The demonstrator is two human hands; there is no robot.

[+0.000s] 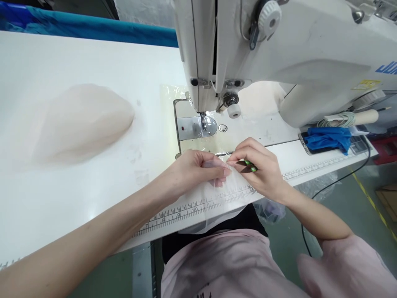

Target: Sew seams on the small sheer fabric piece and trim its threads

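Observation:
My left hand (201, 167) is closed in a pinch on a piece of sheer white fabric (237, 182) at the table's front edge. The cloth hangs over the ruler markings toward my lap. Right beside it, my right hand (259, 165) is closed around thread snips (249, 165), of which only green and dark parts show between the fingers. Its thumb and forefinger meet at the fabric's upper edge, close to my left fingertips. Just beyond both hands is the sewing machine's needle and presser foot (203, 120), over a metal needle plate (189, 128).
Pale sheer fabric (83, 124) lies on the white table (149, 62) to the left. The machine head (297, 45) fills the upper right. A blue cloth (328, 138) rests on a phone (305, 145) at the right, near a cord-wound roll (366, 117). A black cable (338, 180) hangs off the edge.

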